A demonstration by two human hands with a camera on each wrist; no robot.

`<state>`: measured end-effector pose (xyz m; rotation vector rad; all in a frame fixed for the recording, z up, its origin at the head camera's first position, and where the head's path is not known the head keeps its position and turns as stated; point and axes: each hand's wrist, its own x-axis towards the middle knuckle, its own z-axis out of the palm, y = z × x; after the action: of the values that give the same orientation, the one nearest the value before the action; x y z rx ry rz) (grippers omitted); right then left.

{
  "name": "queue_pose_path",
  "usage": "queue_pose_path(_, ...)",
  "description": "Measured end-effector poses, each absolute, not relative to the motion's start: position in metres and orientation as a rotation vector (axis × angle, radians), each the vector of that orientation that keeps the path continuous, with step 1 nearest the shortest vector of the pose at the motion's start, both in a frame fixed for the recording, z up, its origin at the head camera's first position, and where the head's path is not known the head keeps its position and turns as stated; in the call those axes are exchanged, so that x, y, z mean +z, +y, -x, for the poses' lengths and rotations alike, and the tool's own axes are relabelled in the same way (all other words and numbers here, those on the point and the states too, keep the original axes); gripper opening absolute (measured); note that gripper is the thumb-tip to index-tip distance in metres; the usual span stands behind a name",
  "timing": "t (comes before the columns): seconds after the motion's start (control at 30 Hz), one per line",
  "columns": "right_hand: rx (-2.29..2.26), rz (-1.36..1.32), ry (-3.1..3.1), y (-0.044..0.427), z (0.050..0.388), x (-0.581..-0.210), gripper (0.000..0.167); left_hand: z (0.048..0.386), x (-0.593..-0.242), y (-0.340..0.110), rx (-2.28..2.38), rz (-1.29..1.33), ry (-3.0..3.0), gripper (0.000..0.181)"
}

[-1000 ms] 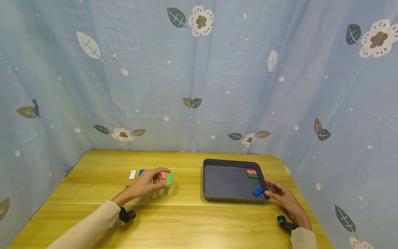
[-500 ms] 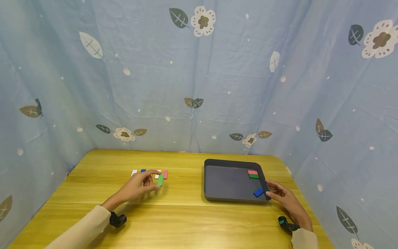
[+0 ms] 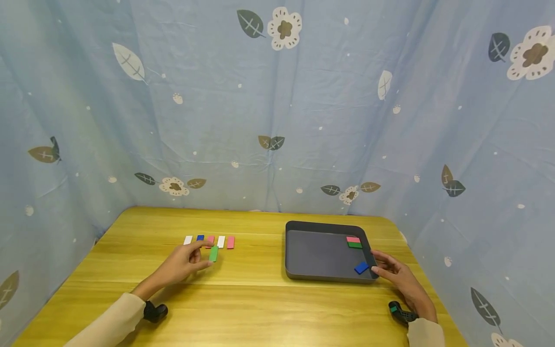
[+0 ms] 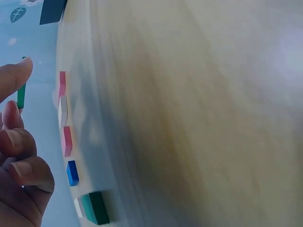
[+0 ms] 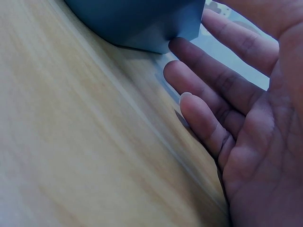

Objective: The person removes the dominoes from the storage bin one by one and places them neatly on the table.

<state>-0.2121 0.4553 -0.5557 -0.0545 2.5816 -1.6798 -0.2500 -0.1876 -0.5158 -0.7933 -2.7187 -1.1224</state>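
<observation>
Pinches green tile [image 3: 214, 254] in fingers of left hand [image 3: 177, 265], nearer left edge of counter [image 3: 260, 313]. Touches tray [image 3: 314, 255] near its front right corner with spread fingers of right hand [image 3: 401, 279]. Risks a drop through slack pinch, or knocking nearest pink tile [image 3: 211, 238] through crooked lowering.

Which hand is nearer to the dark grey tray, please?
Right. The right hand touches the tray at its right side; the left hand is well to its left, holding a green block.
</observation>
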Motion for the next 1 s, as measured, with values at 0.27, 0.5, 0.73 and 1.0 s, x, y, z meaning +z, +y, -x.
queue_pose_path(0.27,-1.677,0.051,2.576,0.456,0.213,-0.558,0.063,0.248,-0.52,-0.201,-1.147,0.721,-2.742,0.048)
queue_pose_path(0.5,-1.675,0.055,2.59,0.455,0.214,-0.559,0.062,0.247,-0.524,-0.212,-1.137,0.688,-2.753,0.043)
queue_pose_path(0.73,-1.677,0.045,2.571,0.455,0.212,-0.556,0.065,0.245,-0.523,-0.219,-1.118,0.68,-2.765,0.045)
queue_pose_path(1.0,-1.686,0.056,2.566,0.456,0.214,-0.556,0.063,0.247,-0.521,-0.224,-1.062,0.616,-2.832,0.047)
